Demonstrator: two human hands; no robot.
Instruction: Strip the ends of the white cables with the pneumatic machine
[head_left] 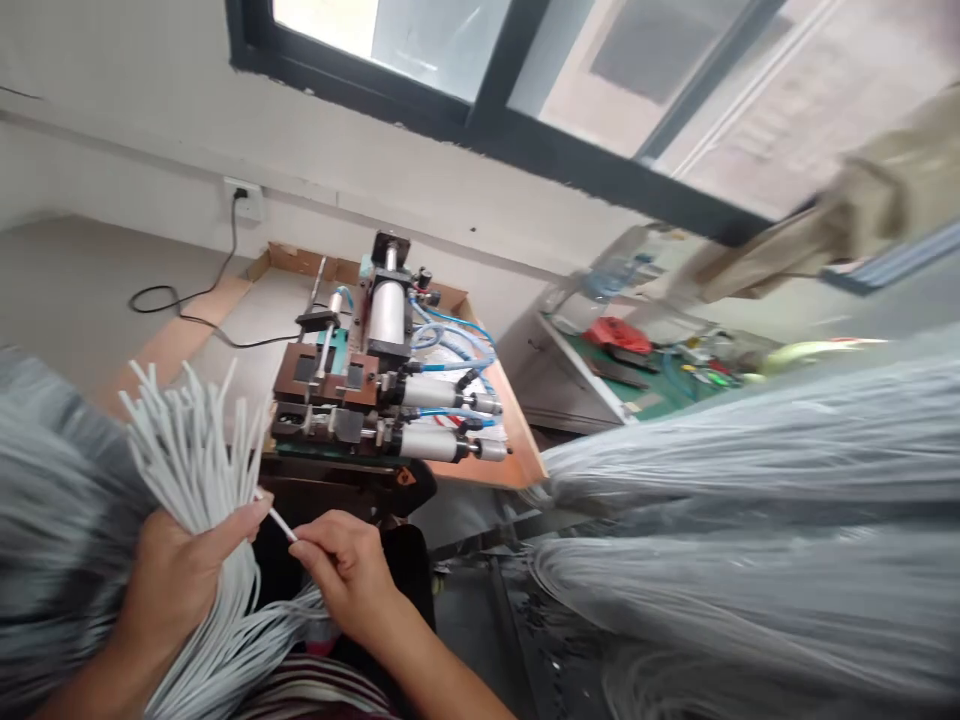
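Observation:
A thick bundle of white cables (pixel 196 470) rises at the lower left, its loose ends fanned out at the top. My left hand (pixel 187 560) is wrapped round it, thumb laid across the front. To the right of the bundle, my right hand (pixel 349 570) pinches a single white cable (pixel 277 518) between thumb and forefinger. That cable runs slanting from my left thumb to my right fingertips. More of the bundle hangs down over my lap. Just beyond both hands stands a pneumatic machine (pixel 375 380) with silver cylinders, blue air hoses and dark clamp blocks.
The machine sits in a wood-edged tray (pixel 525 440). A black power cord (pixel 180 300) runs to a wall socket (pixel 244 200). Large cable bundles (pixel 750 480) fill the right side, and more cables (pixel 60 540) lie at the far left. A green-topped desk (pixel 660 400) holds a red bag (pixel 619 335) and small tools.

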